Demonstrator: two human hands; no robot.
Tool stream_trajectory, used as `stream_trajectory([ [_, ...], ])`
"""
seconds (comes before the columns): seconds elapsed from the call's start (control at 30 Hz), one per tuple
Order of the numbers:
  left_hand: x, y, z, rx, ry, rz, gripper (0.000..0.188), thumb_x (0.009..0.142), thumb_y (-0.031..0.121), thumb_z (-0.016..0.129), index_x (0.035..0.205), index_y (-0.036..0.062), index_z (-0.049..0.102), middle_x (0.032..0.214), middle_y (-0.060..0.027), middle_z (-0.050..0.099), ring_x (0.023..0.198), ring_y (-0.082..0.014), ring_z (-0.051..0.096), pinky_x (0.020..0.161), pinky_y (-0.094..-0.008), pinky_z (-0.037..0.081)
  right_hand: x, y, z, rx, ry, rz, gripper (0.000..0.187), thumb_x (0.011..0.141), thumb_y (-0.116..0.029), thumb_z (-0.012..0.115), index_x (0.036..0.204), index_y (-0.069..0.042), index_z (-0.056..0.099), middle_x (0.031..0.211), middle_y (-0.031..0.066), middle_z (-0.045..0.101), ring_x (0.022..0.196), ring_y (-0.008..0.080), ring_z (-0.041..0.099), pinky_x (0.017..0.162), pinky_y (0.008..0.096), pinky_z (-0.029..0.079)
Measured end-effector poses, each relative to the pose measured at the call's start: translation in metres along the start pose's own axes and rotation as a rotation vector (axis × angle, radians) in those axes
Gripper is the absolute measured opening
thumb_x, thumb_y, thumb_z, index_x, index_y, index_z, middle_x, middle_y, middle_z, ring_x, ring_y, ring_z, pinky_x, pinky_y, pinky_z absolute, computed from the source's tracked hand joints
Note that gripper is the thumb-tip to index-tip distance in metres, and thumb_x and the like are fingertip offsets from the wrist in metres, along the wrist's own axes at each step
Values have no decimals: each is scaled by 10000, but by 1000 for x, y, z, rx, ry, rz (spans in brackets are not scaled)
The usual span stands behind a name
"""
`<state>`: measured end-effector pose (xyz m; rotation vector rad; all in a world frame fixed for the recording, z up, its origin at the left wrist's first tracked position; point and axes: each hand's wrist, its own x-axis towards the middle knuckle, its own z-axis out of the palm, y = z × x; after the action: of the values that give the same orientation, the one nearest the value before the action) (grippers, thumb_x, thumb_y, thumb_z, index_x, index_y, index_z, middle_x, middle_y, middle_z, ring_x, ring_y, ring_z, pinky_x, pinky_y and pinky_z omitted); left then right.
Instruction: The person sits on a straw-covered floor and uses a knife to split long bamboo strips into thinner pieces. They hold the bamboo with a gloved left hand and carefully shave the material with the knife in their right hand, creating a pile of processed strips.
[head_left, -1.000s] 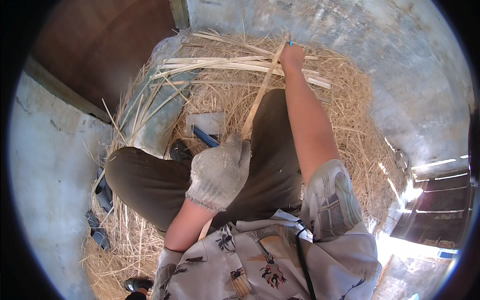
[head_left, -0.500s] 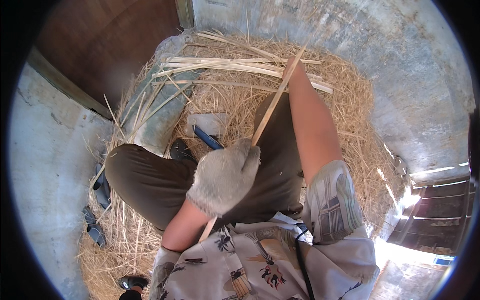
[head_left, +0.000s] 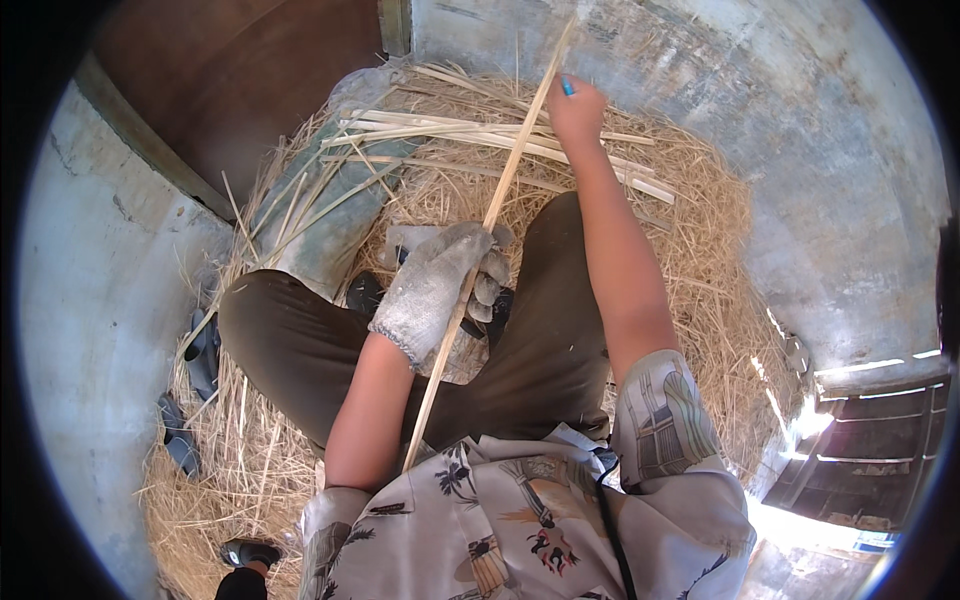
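A long pale strip (head_left: 520,150), bamboo by its look, slants from my shirt front up toward the far wall. My left hand (head_left: 440,285), in a dirty pale work glove, is closed round the middle of the strip. Farther out, my bare right hand (head_left: 578,115) makes a fist close beside the strip's upper part. A small teal-blue piece (head_left: 567,86) shows at that fist; what it belongs to is hidden. Below the glove, a worn tan pad (head_left: 462,358) shows over my lap. Behind the glove lies a flat grey plate (head_left: 400,238), partly covered.
Several pale strips (head_left: 450,128) lie across the straw (head_left: 700,240) beyond my knees. A greenish sack (head_left: 320,240) rests at the far left. Dark sandals (head_left: 180,435) lie left, and another person's foot (head_left: 248,552) shows lower left. A curved grey wall (head_left: 780,120) bounds the right.
My right fist has moved outward along the strip, and the teal-blue piece now shows. The left glove has turned, bringing its curled fingers into sight. The strip stands steeper.
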<state>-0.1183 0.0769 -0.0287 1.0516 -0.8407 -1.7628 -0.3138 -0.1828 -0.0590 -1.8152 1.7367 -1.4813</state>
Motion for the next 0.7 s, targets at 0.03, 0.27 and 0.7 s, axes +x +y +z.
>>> stream_trajectory([
  [0.03,0,0,-2,-37,-8,-10,322,1049,223,508,1204,-39,612,739,-21,619,504,-81,530,439,-250,464,-7,-7,2,1,-63,-37,323,922,-321,659,788,-36,735,647,204,629,610,385,611,636,471,483],
  [0.27,4,-3,-13,-269,-113,-23,308,1062,341,531,1076,49,632,600,32,481,415,-86,388,388,-253,313,-18,-19,13,-86,-59,-437,290,938,-281,664,781,-48,735,635,184,625,575,388,617,568,466,485],
  [0.7,-9,-6,2,-235,-104,-143,319,1063,376,538,895,106,560,551,31,369,386,-103,337,372,-270,249,-17,-30,0,-300,57,-97,345,991,-282,614,768,-42,722,697,200,676,669,404,679,606,494,524],
])
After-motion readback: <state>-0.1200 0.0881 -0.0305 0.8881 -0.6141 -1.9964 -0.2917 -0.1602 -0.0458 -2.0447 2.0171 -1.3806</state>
